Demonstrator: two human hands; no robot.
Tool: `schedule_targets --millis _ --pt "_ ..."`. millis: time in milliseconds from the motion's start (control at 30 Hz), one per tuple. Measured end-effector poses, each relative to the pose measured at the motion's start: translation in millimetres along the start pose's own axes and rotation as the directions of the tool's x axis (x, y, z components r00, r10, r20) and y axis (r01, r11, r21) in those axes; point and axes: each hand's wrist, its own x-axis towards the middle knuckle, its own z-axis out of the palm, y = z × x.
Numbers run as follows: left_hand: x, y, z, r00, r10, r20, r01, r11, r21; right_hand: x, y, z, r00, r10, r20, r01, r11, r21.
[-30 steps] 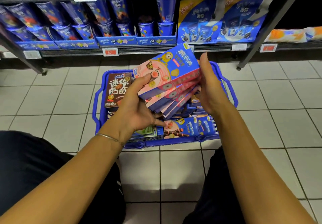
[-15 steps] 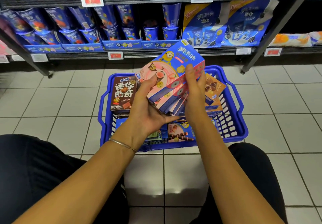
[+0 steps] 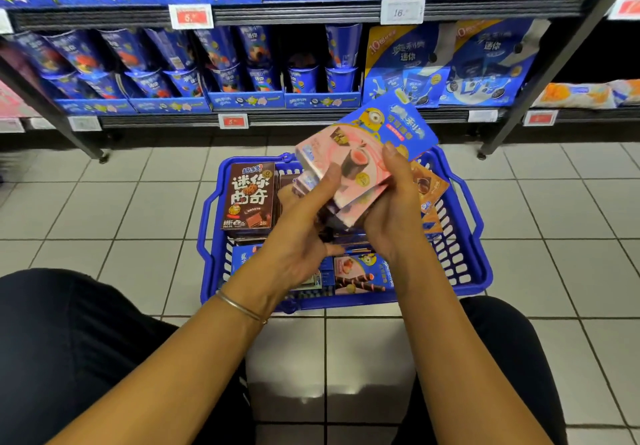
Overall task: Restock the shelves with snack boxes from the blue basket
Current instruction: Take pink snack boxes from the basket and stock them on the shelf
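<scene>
Gripping a fanned stack of pink-and-blue snack boxes (image 3: pixel 363 153) in both hands, just above the blue basket (image 3: pixel 460 261) on the tiled floor (image 3: pixel 138 209). Wrapping the stack's left side with the left hand (image 3: pixel 304 236), thumb laid on the top face; closing the right hand (image 3: pixel 394 209) on the near right corner, thumb also on top. Splayed rather than squared, with lower edges stepped out; cannot read the exact count.

Left in the basket: a brown cookie box (image 3: pixel 249 198) standing at the left, an orange-brown box (image 3: pixel 429 184) under the stack at the right, 1 more pink-and-blue box (image 3: pixel 360 273) lying flat at the near side. Facing the lower shelf (image 3: pixel 346 117), packed with blue cups and bags; cannot see an open slot for these boxes.

Probably gathering a handful, with nothing from it shelved yet. Risk 1: glossy cartons sliding past each other on the lift, the bottom ones slipping free and dropping into the basket or onto the tiles, denting corners. Worth squaring the stack first. Risk 2: pushing into a full row and knocking cups forward.
</scene>
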Motion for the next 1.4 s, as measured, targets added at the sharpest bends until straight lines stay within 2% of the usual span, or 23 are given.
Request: schedule_targets --millis 133,267,400,467,567,733,833,933,1067,1400 --pt "2 26 -4 0.998 -0.021 0.058 0.015 0.996 0.087 10 -12 1 1.0 -0.004 -0.002 0.004 0.988 0.156" --pt "12 46 -20 0.996 -0.07 0.046 0.052 0.949 0.312 16 -13 -5 0.997 -0.036 0.069 0.027 0.991 0.128" --pt "26 56 -32 0.993 -0.106 0.06 0.065 0.881 0.469 21 -9 -19 0.985 -0.006 0.173 -0.001 0.999 0.042" --pt "35 57 -33 0.984 -0.126 0.123 0.059 0.895 0.442 20 -3 -19 0.971 0.052 0.232 -0.042 0.998 -0.048" --pt "44 60 -36 0.952 -0.182 0.248 0.1 0.946 0.309 21 6 -14 0.945 0.169 0.28 -0.139 0.982 -0.126" --pt "64 61 -43 0.953 -0.089 0.29 0.043 0.986 0.16 36 7 5 0.941 0.218 0.258 -0.203 0.975 -0.087" --pt "66 72 -37 0.958 -0.084 0.273 0.079 0.996 0.028 36 3 29 0.949 0.196 0.247 -0.195 0.98 -0.029" --pt "48 106 -27 0.959 -0.138 0.248 0.146 0.989 -0.014 17 -14 72 0.955 0.252 0.154 -0.252 0.968 -0.02" --pt "-5 194 -5 0.947 -0.227 0.229 0.247 0.967 -0.06 -19 -66 164 0.948 0.306 0.091 -0.299 0.95 -0.084" --pt "-181 491 81 0.97 -0.099 0.224 0.134 0.981 -0.144 -123 -244 449 0.917 0.368 0.151 -0.327 0.913 -0.243"
